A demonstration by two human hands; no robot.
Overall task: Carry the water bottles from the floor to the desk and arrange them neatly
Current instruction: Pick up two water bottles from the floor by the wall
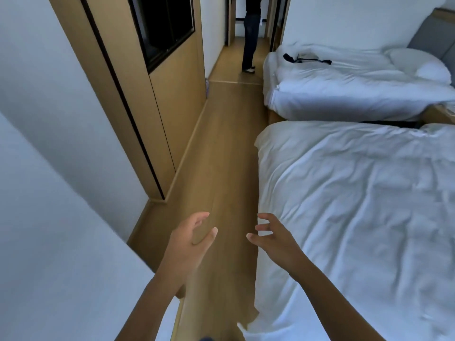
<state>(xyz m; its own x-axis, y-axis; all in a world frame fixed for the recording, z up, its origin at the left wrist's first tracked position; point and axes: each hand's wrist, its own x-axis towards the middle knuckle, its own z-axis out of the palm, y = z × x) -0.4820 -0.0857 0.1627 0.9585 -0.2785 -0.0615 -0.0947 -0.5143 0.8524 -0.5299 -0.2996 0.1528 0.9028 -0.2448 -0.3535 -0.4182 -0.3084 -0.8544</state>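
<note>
My left hand [189, 239] holds nothing: its grip is loose, fingers gently bent, thumb apart from them, palm turned toward the right. My right hand [273, 238] is just as free, its fingers spread and lightly curled, palm facing left, so the two hands face each other with a gap between them, raised over the wooden floor [221, 148] near me.

The floor runs away from me as a narrow strip. To its right lies the near bed [357, 205] under a rumpled white duvet, its edge just beside my right hand. Farther off stands a second bed [344, 87], with a white pillow [421, 64] at its right end and a dark strap-like thing [305, 59] on top.

On the left, a white wall gives way to a wooden panel [172, 99] with a dark framed screen [162, 28] set in it. At the foot of that panel's far end, on the floor, is a small pale shape that may be a water bottle [207, 87]; it is too small to tell surely. Beyond, in the hallway, another person's legs [250, 40] stand upright.
</note>
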